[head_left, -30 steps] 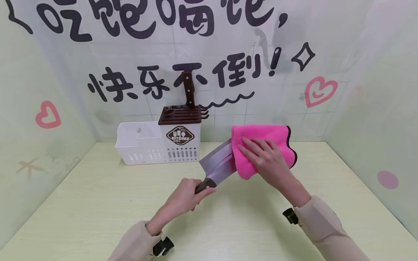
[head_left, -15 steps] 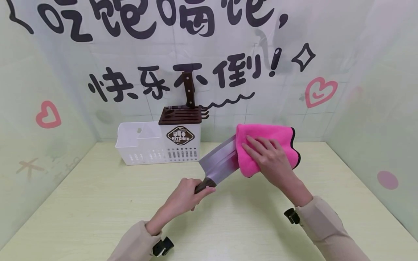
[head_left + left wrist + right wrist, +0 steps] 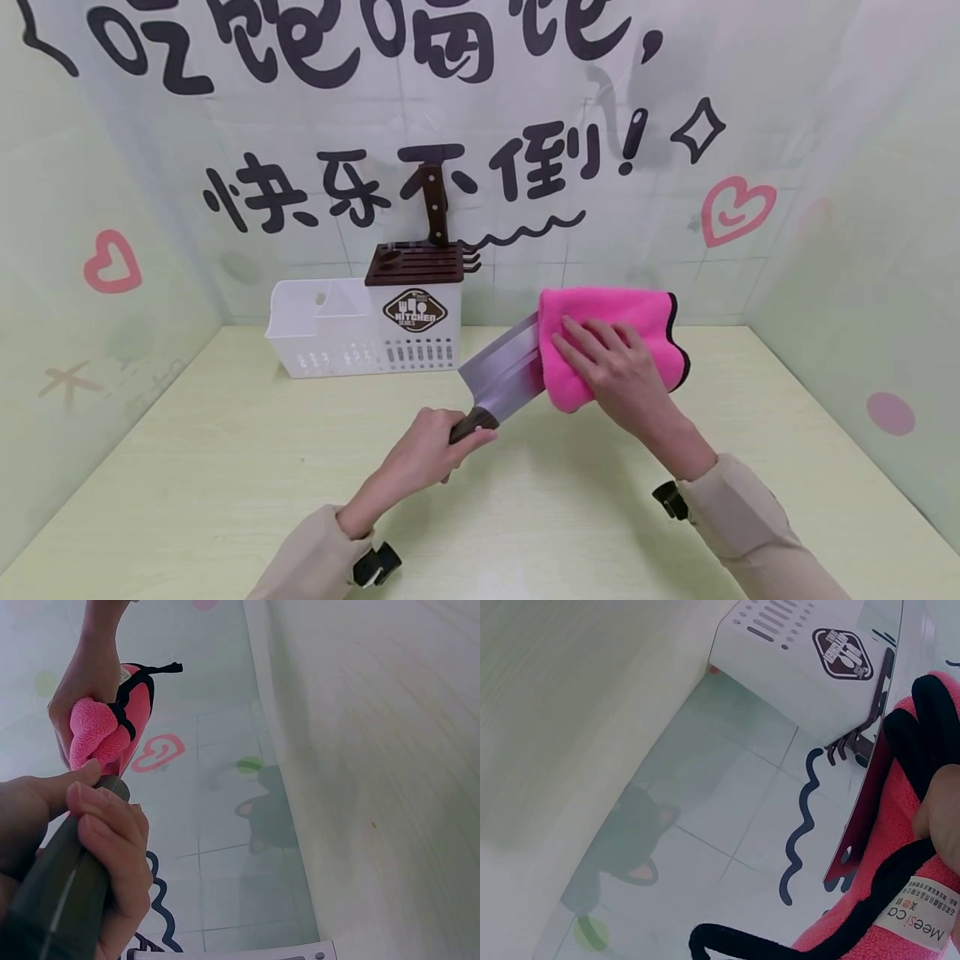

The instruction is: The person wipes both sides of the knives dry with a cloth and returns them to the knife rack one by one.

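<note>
My left hand (image 3: 423,450) grips the dark handle (image 3: 472,425) of a cleaver, with the thumb laid along it. The wide steel blade (image 3: 502,371) slants up to the right above the table. My right hand (image 3: 622,371) holds a folded pink cloth (image 3: 607,302) around the far part of the blade, fingers spread on the near face. From the right wrist, the thumb shows on the cloth's other side beside a white label (image 3: 922,911), and a blade corner with a small hole (image 3: 847,854) sticks out past the cloth. The cloth hides the rest of the blade's far end.
A white perforated kitchen rack (image 3: 322,333) stands at the back, left of the blade. Its brown slotted top (image 3: 416,264) holds a knife with a riveted wooden handle (image 3: 433,204), upright. The pale wooden table (image 3: 225,467) ends at printed walls behind and on both sides.
The cloth and my right hand slid right along the blade toward its end, then shifted slightly back left and down. My left hand and the cleaver have stayed almost still.
</note>
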`<state>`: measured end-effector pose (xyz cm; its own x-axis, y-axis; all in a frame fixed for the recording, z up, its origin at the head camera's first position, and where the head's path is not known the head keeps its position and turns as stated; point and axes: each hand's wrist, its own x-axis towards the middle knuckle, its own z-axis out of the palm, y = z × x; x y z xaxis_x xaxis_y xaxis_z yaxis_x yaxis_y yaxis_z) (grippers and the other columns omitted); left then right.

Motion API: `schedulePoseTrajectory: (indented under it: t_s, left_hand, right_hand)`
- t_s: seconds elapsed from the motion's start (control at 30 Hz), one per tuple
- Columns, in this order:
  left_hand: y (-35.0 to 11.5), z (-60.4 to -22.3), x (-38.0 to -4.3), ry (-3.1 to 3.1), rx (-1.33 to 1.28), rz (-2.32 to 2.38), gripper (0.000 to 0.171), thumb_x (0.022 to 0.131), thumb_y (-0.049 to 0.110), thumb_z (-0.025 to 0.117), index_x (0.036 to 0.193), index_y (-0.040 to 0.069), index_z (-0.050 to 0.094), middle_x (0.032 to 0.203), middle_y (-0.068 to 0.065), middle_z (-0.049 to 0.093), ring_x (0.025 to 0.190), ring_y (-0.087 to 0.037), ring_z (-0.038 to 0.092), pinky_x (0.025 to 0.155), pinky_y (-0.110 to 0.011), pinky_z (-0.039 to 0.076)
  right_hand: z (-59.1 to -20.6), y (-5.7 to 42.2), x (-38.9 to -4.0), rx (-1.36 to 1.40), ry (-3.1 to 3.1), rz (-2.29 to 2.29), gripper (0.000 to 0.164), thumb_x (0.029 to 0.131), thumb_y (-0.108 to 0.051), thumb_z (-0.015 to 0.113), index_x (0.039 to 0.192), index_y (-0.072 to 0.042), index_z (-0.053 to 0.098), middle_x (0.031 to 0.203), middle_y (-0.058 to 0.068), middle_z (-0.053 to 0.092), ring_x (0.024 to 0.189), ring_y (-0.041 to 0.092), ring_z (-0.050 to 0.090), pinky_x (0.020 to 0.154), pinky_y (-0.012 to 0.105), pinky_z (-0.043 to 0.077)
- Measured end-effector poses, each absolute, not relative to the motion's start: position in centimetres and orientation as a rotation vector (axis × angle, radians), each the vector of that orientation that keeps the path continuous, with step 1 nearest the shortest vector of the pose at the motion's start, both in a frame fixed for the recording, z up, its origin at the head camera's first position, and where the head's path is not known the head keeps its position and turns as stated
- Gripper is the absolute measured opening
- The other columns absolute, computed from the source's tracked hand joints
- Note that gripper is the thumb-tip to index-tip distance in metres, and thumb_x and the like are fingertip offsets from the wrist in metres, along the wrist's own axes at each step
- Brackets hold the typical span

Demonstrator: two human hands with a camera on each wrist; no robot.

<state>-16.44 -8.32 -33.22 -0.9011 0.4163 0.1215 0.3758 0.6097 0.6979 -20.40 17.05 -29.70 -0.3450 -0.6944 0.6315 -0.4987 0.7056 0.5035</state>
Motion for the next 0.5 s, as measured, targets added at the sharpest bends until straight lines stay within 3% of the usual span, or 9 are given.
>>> schedulePoseTrajectory:
  t_s: [0.5]
  left_hand:
    - [-8.2,-33.3,-16.4,2.759,0.676,1.193,0.040,0.085,0.038,0.058,0.060,0.009,0.047,0.044,0.004,0.044,0.030,-0.005,0.043,0.031,-0.022,0.032]
  right_hand:
    - [-29.9,15.6,-20.0,0.979,-1.968,-0.295,0.056,0.060,-0.012,0.081,0.113,-0.009,0.062,0.113,0.012,0.060,0.099,0.030,0.054,0.075,0.040,0.046]
